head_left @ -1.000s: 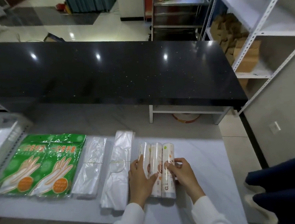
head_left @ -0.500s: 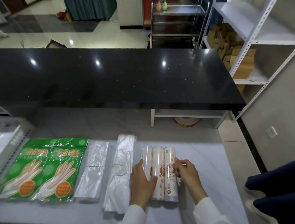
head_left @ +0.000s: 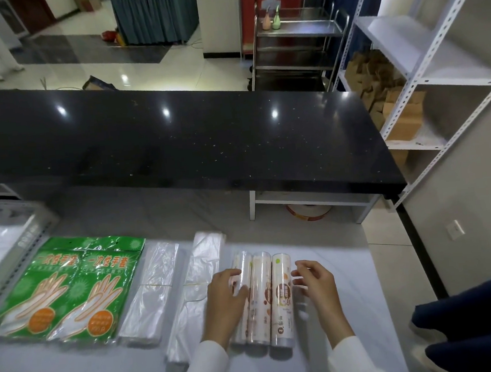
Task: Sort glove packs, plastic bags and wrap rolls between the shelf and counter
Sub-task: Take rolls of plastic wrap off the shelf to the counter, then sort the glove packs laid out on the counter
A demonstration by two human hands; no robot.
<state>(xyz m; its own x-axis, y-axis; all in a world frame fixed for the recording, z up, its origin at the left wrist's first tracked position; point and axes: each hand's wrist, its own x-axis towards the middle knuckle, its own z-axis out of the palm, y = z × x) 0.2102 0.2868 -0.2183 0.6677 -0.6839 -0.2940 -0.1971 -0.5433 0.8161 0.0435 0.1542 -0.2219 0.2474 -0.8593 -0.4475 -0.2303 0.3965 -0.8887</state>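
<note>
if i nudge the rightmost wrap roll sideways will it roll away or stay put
Probably rolls: the rightmost wrap roll is a smooth cylinder lying on its side on the flat white counter, with open space to its right. Its glossy film looks slippery. The right hand beside it could catch it.

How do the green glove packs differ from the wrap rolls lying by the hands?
The glove packs are flat green packets printed with hand shapes; the wrap rolls are slim white cylinders with round coloured dots. There are two packs, partly overlapping, against three rolls side by side. The packs lie untouched at the left, while the left hand rests on the rolls. Both groups lie on the white counter.
</note>
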